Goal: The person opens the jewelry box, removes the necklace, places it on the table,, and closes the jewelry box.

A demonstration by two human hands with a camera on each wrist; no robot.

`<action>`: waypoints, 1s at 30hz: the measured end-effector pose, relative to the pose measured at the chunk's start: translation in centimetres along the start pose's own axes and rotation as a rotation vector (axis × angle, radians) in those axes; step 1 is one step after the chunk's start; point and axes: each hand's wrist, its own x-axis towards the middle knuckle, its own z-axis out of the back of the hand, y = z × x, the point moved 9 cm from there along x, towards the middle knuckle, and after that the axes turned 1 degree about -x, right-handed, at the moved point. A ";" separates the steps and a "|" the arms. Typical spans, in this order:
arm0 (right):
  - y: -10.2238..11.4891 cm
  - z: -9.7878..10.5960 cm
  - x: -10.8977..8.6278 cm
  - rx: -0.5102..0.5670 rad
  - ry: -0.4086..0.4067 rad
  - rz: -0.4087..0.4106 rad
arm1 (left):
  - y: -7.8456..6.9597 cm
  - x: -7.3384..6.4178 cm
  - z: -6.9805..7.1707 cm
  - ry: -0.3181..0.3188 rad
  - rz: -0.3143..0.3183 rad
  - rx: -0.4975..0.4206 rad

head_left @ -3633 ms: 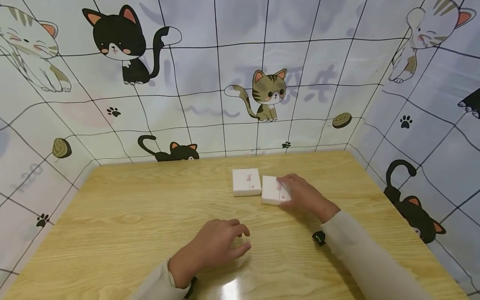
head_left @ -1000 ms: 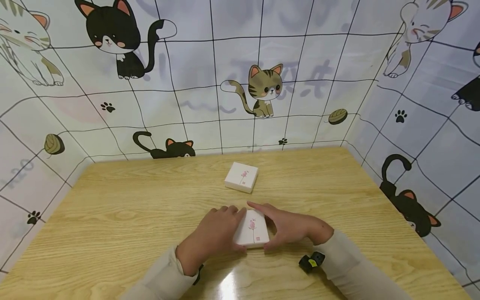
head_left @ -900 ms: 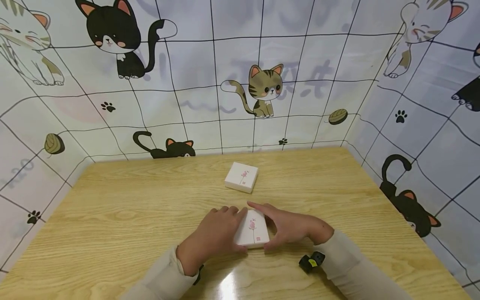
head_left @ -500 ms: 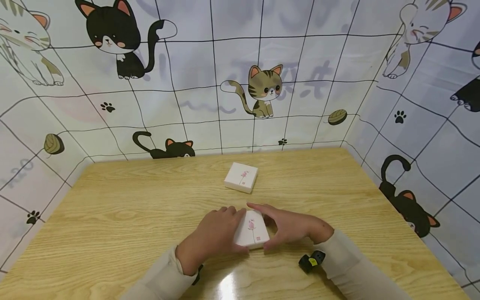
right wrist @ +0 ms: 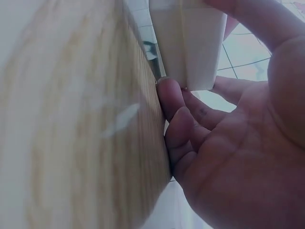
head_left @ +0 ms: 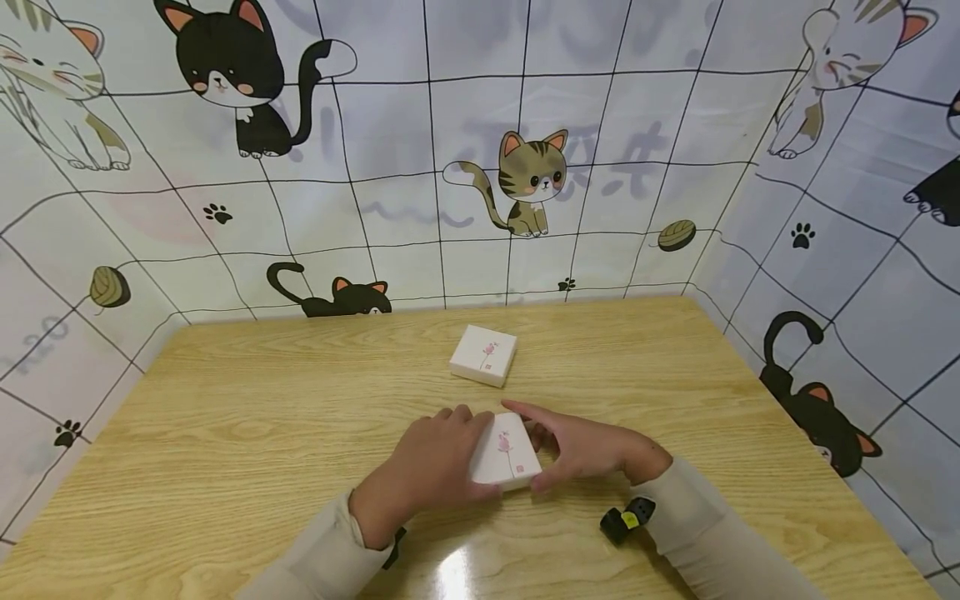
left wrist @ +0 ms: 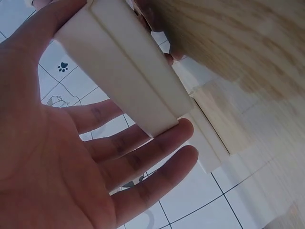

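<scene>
A small white square box (head_left: 504, 454) with a pink flower print is between my two hands, near the middle front of the table. My left hand (head_left: 435, 458) grips it from the left, thumb at the near edge and fingers at the far side. From the right, my right hand (head_left: 588, 450) holds its near corner with the thumb, the index finger reaching past the far corner. In the left wrist view a seam line runs along the side of the box (left wrist: 124, 67). The right wrist view has the box (right wrist: 186, 47) raised over the tabletop, the lower fingers beneath it.
A second white box (head_left: 483, 354) with the same flower print lies turned at an angle farther back. The wooden table (head_left: 262, 417) meets cat-printed cloth walls (head_left: 397, 167) at the back and both sides. Each wrist wears a dark strapped device (head_left: 626, 521).
The right-hand box has come from beside the other box to the front, now held by both hands. The back box has turned. Lately the held box has shifted slightly away and tilted.
</scene>
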 end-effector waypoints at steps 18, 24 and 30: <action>-0.2 0.2 0.4 0.054 -0.034 0.015 | 0.3 0.1 -0.5 0.043 0.023 0.015; 0.0 0.2 0.3 0.050 -0.063 -0.002 | 0.2 -0.2 -0.7 0.038 0.006 0.037; 0.4 -0.1 0.3 0.025 -0.079 -0.005 | 0.3 -0.2 -0.9 0.037 0.008 0.049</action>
